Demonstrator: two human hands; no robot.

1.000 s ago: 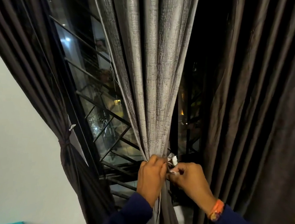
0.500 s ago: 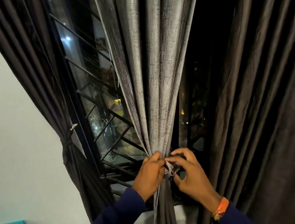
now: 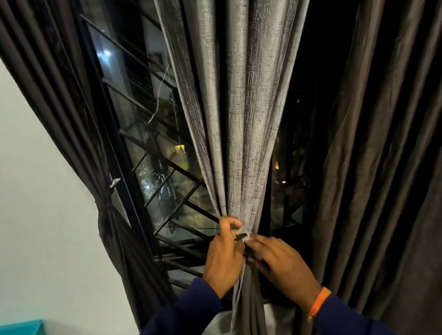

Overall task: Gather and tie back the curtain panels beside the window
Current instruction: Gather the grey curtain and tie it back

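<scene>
your left hand (image 3: 223,259) is curled, fingers bent inward and thumb up top. your right hand (image 3: 283,264) lies palm down just beside it, fingertips meeting the left's. both forearms reach up in dark blue sleeves; an orange band circles your right wrist.

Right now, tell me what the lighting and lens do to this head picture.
Head view: night outside, so the window glass shows only scattered light spots; the middle curtain panel is brightly lit with sheen, while the right curtain sits in shadow; wide-angle distortion leans the left tied curtain and the grille bars; both hands stay fairly sharp.
</scene>
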